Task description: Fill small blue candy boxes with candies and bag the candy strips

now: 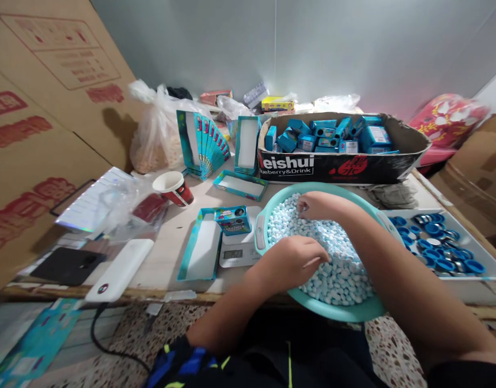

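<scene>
A mint-green basin [332,311] full of small pale blue and white candy pieces [343,280] stands at the table's front edge. Both hands are in it. My left hand [297,261] rests low over the near left part of the candies, fingers curled down among them. My right hand [318,207] is closed near the far side, fingertips at the candies' surface. What either hand holds is hidden. Left of the basin, a small blue printed box [234,222] sits upright on a white kitchen scale [236,255] with a lit display.
A black carton [337,171] of small blue boxes stands behind the basin. To the right is a white tray [470,278] of blue-rimmed lids. Shallow teal box trays [198,256], a paper cup [173,188] and a white power bank [119,271] lie left.
</scene>
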{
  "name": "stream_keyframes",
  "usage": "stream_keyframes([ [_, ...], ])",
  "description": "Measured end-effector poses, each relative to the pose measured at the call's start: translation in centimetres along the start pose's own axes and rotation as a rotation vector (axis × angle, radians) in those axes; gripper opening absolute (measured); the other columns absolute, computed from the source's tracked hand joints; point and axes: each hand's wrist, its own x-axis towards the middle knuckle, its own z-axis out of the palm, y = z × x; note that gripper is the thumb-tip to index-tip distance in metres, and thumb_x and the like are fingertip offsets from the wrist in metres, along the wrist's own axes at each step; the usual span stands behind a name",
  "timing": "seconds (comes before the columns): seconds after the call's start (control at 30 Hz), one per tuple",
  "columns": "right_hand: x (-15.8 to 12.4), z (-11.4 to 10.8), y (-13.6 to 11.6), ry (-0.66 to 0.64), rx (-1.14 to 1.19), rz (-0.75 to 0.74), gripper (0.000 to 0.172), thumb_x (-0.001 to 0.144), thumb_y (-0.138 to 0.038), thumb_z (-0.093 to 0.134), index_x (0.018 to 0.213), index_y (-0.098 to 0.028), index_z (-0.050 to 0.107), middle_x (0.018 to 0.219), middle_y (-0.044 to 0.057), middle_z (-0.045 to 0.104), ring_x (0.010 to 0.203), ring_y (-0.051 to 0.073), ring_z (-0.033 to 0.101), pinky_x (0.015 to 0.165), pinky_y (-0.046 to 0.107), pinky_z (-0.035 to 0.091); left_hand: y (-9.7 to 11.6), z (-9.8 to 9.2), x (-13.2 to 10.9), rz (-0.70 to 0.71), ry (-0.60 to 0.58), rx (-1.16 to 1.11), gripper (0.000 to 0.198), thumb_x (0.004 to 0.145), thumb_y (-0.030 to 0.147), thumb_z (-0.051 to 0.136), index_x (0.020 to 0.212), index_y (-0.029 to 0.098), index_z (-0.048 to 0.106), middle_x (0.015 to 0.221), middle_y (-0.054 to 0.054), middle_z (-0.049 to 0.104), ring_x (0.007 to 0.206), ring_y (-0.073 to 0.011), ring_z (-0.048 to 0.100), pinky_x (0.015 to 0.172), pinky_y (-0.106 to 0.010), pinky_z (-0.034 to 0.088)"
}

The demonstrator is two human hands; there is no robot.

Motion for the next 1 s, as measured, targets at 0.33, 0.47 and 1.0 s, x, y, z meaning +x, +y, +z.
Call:
stream_keyframes([
  [0.33,0.5,0.1,0.3,-0.035,0.015,0.027,0.017,0.081,-0.022,0.068,0.097,-0.019,0.074,0.095,0.005,0.071,0.080,0.019,0.062,0.065,0.030,0.041,-3.7,-9.3,-5.3,-0.275,0.444,0.288,0.013,0.091,0.017,0.060,0.093,0.021,0.072,0.098,-0.003,0.077,0.093,-0.0173,0.072,0.083,-0.030,0.058],
  [0.47,0.4,-0.2,0.1,-0.048,0.031,0.033,0.014,0.082,-0.020,0.067,0.093,-0.018,0.075,0.093,0.005,0.071,0.078,0.018,0.062,0.065,0.030,0.042,-4.3,-10.1,-6.1,-0.397,0.534,0.355,0.011,0.088,0.020,0.063,0.089,0.022,0.073,0.095,-0.001,0.077,0.091,-0.0177,0.072,0.076,-0.027,0.058],
  [1.0,0.5,-0.1,0.2,-0.031,0.018,0.030,0.018,0.081,-0.022,0.071,0.099,-0.020,0.073,0.101,0.004,0.071,0.086,0.020,0.063,0.065,0.029,0.040,-6.1,-9.6,-6.3,-0.456,0.463,0.402,0.017,0.086,0.018,0.059,0.096,0.022,0.072,0.102,-0.002,0.077,0.088,-0.0171,0.070,0.068,-0.025,0.056],
])
